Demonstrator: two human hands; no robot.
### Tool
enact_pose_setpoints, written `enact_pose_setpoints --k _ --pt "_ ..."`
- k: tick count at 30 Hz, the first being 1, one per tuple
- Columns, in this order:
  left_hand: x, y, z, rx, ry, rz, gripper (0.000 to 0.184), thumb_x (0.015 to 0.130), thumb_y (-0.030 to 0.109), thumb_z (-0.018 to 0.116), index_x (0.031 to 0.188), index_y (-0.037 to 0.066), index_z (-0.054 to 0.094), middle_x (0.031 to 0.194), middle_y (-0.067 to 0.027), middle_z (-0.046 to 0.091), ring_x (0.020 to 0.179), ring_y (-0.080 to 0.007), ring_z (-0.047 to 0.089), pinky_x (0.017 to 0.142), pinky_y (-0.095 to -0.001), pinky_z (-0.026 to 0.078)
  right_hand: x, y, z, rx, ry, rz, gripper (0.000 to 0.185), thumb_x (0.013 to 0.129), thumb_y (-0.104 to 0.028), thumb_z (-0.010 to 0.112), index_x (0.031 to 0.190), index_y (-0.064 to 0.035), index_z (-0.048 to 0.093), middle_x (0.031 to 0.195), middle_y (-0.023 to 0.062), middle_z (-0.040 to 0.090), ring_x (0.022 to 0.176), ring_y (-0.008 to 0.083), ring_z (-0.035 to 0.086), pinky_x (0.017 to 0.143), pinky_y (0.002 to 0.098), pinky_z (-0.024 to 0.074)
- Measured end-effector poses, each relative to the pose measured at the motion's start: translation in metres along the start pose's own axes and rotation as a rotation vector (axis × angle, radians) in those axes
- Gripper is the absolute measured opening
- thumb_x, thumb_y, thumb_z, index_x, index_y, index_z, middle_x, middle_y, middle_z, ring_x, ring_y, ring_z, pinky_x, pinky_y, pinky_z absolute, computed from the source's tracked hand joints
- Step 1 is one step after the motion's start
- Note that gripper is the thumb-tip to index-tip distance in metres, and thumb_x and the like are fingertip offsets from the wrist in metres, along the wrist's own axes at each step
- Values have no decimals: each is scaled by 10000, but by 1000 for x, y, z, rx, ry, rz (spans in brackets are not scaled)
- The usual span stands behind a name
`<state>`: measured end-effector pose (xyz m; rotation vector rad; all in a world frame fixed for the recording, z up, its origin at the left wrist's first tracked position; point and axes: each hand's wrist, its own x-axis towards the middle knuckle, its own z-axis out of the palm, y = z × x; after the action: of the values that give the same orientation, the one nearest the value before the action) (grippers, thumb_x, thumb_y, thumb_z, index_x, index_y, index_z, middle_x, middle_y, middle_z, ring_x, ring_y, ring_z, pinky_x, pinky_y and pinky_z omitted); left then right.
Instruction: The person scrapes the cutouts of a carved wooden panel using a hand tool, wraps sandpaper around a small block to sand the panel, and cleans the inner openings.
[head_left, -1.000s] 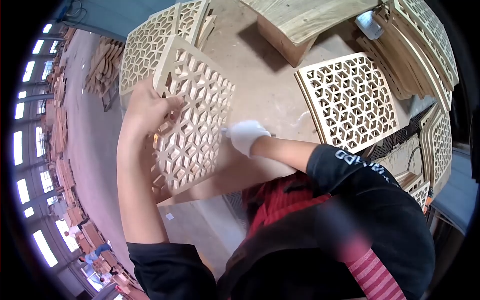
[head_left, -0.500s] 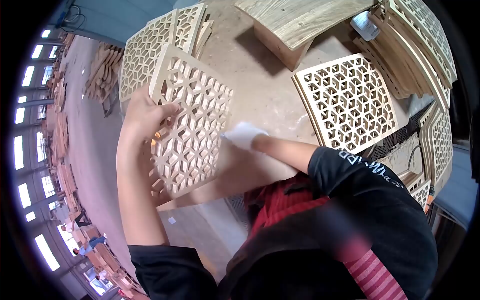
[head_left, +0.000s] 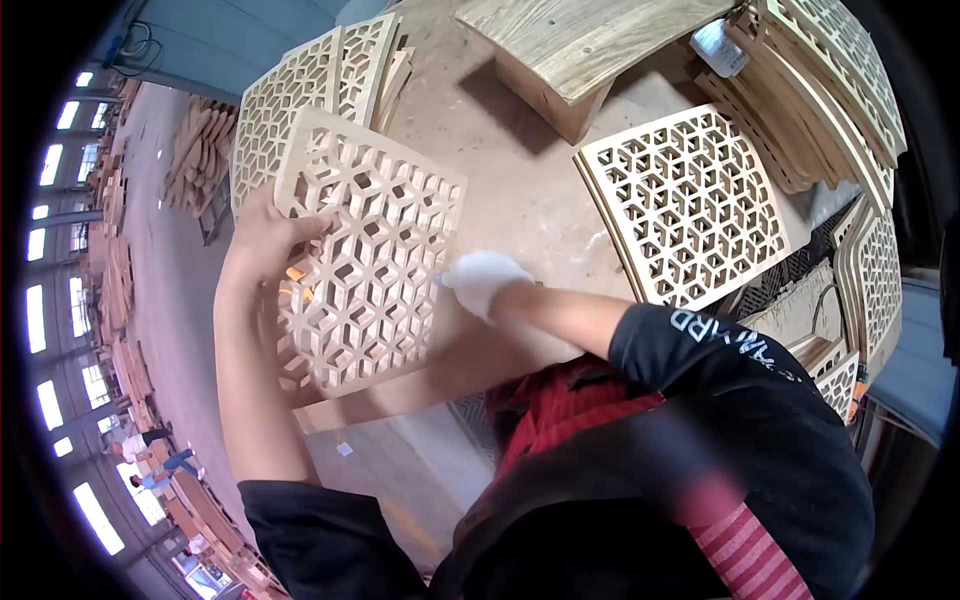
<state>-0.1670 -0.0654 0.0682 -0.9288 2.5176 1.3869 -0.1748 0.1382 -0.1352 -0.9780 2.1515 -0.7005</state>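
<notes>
The tan workbench [head_left: 520,205] spreads right across the middle, and tilted up over its left end is the held lattice panel [head_left: 372,272], its hexagon-and-star cutouts facing the person; whether its lower edge touches the bench, I cannot tell. Over to the right, a flat pile of lattice panels [head_left: 690,205] lies on the bench, and at the far side there's the grained wooden board [head_left: 600,45], sitting on a block. More leaning lattice panels [head_left: 300,105] stand behind the held one, at upper left. Now the hands: the bare left hand [head_left: 268,240] grasps the panel's left edge, thumb pressed over the front face. The white-gloved right hand [head_left: 487,281] is curled just beside the right edge, a small thin tip [head_left: 441,277] poking out towards the wood; how firmly those fingers close, I cannot tell.
</notes>
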Motion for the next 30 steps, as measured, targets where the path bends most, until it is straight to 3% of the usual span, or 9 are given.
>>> enact_pose_setpoints --k 1,4,7,13,17,20,24,27,30 --pt "1 0 -4 -24 -24 -59 366 747 -85 674 1078 -14 534 804 -92 664 656 -155 636 552 -270 492 -14 -3 -6 -142 -13 -29 361 999 -277 416 1047 -32 677 952 202 688 883 369 670 781 436 520" --pt "0 -9 -4 -113 -73 -25 343 751 -104 654 1059 -12 533 811 -93 660 650 -156 633 543 -267 489 -19 8 2 107 0 63 328 967 -251 445 1046 -35 679 963 208 686 933 377 662 834 431 512" --pt "-9 -7 12 -151 -106 2 298 757 -95 663 1041 -37 594 777 -86 656 539 -126 565 481 -236 445 -35 22 -10 -19 -154 69 298 939 -233 474 1052 -56 686 986 208 683 925 367 667 842 428 512" --pt "-17 2 28 -43 -64 19 332 770 -95 647 1087 -42 564 811 -115 662 597 -160 616 521 -266 505 -53 27 -21 -92 -97 51 337 974 -256 466 965 -10 695 946 196 694 906 327 683 760 404 539" --pt "-23 13 33 -57 -58 0 344 756 -77 669 1088 -38 591 843 -85 664 615 -123 593 536 -253 472 -38 41 -36 617 -427 417 491 1022 -394 419 838 4 639 731 130 669 621 233 648 601 330 518" --pt "-24 18 37 -8 -40 25 344 757 -81 664 1088 -39 583 840 -94 666 619 -139 608 530 -264 487 -35 44 -42 798 -538 491 508 1020 -408 417 783 -19 642 694 105 666 576 198 639 578 315 506" --pt "-26 24 44 49 -26 66 336 762 -107 641 1083 -38 572 837 -104 662 619 -159 617 519 -276 500 -29 38 -52 505 -552 410 340 963 -290 441 980 -19 647 795 130 681 658 266 672 569 377 526" --pt "-31 31 51 38 21 36 350 764 -124 639 1098 -47 570 861 -110 671 639 -156 626 520 -280 503 -57 47 -15 -164 42 -87 296 912 -249 569 1096 -26 630 840 146 705 757 274 698 648 382 550" --pt "-35 36 54 26 19 73 357 766 -131 638 1106 -51 565 864 -109 673 637 -156 628 518 -280 503 -83 56 -26 -238 45 -60 292 850 -236 580 1078 -72 659 908 182 699 805 306 696 687 413 554"
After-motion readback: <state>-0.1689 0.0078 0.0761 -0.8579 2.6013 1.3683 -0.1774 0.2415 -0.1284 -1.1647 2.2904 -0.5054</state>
